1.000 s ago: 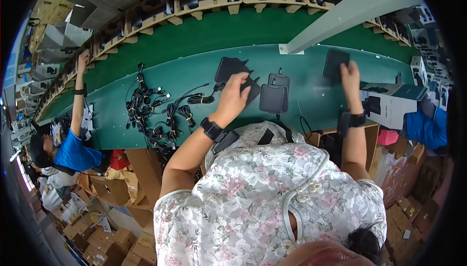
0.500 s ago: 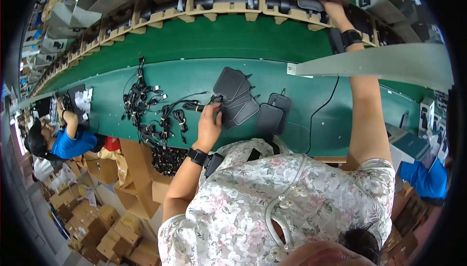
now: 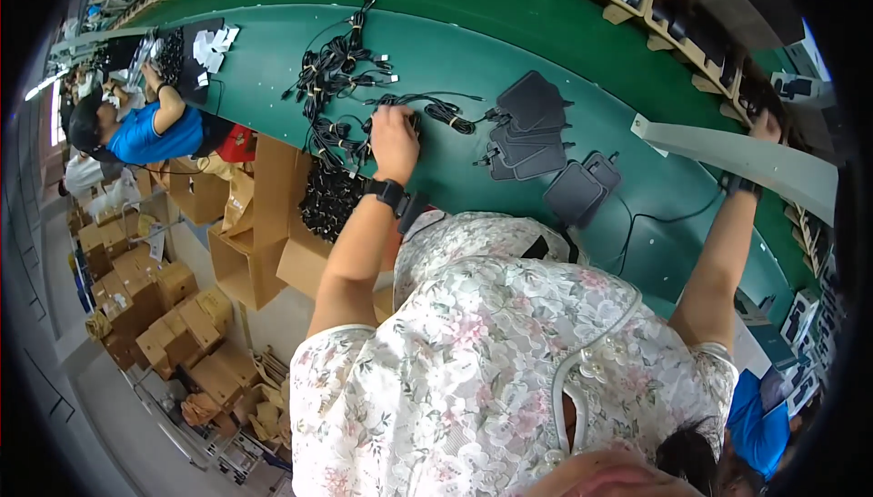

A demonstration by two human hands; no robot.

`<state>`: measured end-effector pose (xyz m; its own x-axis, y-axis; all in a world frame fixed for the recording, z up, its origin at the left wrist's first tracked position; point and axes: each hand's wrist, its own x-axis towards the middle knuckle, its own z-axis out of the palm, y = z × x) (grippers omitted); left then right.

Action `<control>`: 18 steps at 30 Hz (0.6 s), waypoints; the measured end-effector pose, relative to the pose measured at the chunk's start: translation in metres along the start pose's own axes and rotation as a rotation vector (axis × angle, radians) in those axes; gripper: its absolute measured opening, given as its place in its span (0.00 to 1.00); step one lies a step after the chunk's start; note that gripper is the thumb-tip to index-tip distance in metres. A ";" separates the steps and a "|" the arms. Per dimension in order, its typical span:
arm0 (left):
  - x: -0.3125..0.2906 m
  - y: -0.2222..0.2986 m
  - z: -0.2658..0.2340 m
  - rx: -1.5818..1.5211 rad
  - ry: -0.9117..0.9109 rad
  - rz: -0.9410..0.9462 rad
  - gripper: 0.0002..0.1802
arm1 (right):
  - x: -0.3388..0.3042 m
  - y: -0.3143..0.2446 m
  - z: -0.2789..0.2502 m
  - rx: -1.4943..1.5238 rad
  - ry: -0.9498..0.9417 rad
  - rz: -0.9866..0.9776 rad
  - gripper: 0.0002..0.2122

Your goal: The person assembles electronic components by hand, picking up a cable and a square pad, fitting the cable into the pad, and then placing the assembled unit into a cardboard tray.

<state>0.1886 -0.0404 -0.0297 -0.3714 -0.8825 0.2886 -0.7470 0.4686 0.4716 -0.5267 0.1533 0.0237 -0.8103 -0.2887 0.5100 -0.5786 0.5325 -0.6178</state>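
Observation:
My left hand is closed at the near edge of a pile of black cables, its fingers round a tied cable bundle. Another tied cable bundle lies just to its right. Further right, several flat black rectangular pads with short stubs overlap in a fan. Two more such pads lie nearer to me. At the far right my right hand reaches into the row of cardboard trays. A grey beam partly covers its wrist, and its fingers are too unclear to read.
The grey beam crosses the green bench in front of my right forearm. A loose black cord runs below it. A box of small black parts stands under the near edge. At left works a person in blue; cartons fill the floor.
The view has swung round. My left hand has moved left from the pads onto the cables. My right hand, earlier on a black pad over the trays, is now further right, with no pad visible in it.

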 end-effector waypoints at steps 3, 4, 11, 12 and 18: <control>0.005 -0.011 -0.009 0.123 -0.082 0.151 0.10 | -0.101 -0.031 -0.029 0.080 -0.136 0.018 0.13; 0.008 -0.009 0.000 0.097 -0.083 0.172 0.10 | -0.118 0.022 -0.045 -0.172 -0.066 0.156 0.12; 0.018 -0.015 0.056 0.157 -0.220 0.298 0.13 | -0.313 -0.056 -0.051 0.355 -0.596 0.465 0.06; 0.019 -0.015 0.056 0.141 -0.220 0.314 0.13 | -0.327 -0.081 -0.053 0.412 -0.690 0.455 0.06; 0.040 0.019 0.014 -0.089 -0.303 0.487 0.14 | -0.346 -0.221 -0.040 0.429 -1.062 0.343 0.10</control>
<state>0.1521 -0.0673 -0.0210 -0.8118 -0.5301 0.2450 -0.4057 0.8137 0.4162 -0.1148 0.1672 0.0071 -0.4835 -0.8044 -0.3452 -0.1374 0.4592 -0.8776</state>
